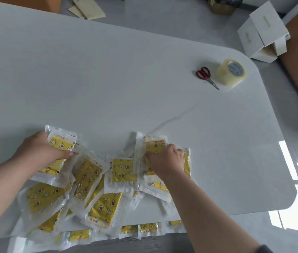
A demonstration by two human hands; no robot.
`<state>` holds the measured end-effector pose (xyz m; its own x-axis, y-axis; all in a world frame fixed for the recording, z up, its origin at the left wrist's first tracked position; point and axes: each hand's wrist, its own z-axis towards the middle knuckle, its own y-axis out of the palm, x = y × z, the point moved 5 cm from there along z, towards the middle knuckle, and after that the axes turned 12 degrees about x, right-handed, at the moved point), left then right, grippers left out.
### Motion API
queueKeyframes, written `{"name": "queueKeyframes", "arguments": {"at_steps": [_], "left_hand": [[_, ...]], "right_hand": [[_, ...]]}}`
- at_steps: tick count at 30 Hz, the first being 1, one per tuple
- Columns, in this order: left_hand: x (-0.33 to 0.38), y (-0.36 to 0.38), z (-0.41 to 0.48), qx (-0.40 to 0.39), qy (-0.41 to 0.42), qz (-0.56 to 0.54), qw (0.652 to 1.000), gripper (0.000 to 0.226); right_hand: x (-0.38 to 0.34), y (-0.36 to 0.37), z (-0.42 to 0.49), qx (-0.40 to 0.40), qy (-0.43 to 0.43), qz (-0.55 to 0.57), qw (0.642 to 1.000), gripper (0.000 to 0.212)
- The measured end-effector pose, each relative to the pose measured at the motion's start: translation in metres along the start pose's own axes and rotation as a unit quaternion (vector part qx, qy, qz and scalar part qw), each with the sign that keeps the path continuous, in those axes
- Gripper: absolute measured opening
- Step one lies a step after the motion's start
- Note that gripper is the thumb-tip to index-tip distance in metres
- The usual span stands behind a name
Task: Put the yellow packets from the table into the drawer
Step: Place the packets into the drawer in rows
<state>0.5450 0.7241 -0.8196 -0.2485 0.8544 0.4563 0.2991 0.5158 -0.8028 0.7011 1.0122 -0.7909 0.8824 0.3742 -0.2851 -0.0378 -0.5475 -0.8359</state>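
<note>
Yellow-printed sachets in clear film, a whole heap of them: the yellow packets [97, 181] lie fanned and overlapping along the near edge of the white worktop [108, 79], and a few poke out past that edge at the bottom of the view. Both hands are in the pile. The left hand [40, 152] lies over the left packet [60, 143] with its thumb across the printed face. The fingers seem tucked round the far edge, so I read that as a hold, though they are mostly out of sight. The right hand [166, 161] has its fingers [178, 150] curled down, nipping the right packet [153, 143] near its middle.

These look light, flat and floppy, and the glossy film is probably slippery, so stacked ones are likely to slide apart. Best bet is to pinch a sealed border or square several into a stack and clamp both faces (a lone corner will probably just droop).

Well apart at the far right sit red-handled scissors [205, 75] just beside a tape roll [232, 72], with a white carton [261, 33] on the floor beyond.

No drawer shows anywhere. How many packets are buried can't be counted, and the printed text is too small to read.
</note>
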Motion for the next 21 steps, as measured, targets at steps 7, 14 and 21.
{"name": "queueKeyframes", "arguments": {"at_steps": [7,14,21], "left_hand": [[0.007,-0.009,-0.013,0.014,0.004,-0.026,1.0,0.043],[0.003,-0.02,-0.019,0.02,-0.014,-0.071,0.997,0.028],[-0.007,-0.028,-0.022,0.027,-0.072,-0.131,0.988,0.022]], "right_hand": [[-0.013,0.007,0.008,0.025,0.036,0.004,0.999,0.055],[-0.013,0.009,0.012,0.018,0.062,0.045,0.997,0.07],[-0.027,0.002,0.007,0.055,-0.003,0.16,0.986,0.034]]}}
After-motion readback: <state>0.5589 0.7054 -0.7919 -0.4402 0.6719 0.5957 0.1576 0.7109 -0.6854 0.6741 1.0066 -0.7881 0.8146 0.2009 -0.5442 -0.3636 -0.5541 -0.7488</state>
